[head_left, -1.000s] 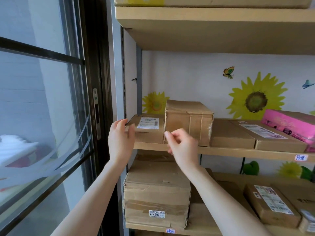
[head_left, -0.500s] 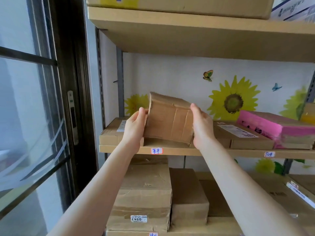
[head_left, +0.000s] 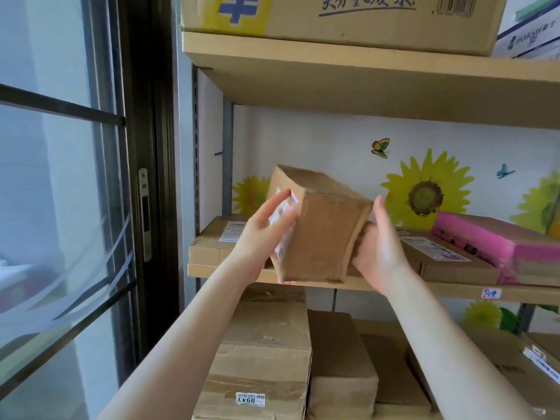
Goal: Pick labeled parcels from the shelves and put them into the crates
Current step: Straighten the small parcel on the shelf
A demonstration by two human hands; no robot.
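parcel [head_left: 321, 234] tilted, held between left hand [head_left: 257, 237], right hand [head_left: 378, 250]

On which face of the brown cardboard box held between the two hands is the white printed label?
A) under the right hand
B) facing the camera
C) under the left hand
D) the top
C: the white printed label shows under the fingers of the left hand, on that side of the brown cardboard box; its top and front are plain.

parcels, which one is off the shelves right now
The brown parcel held between the left hand and right hand: it is tilted in the air, while the rest lie flat on the shelves.
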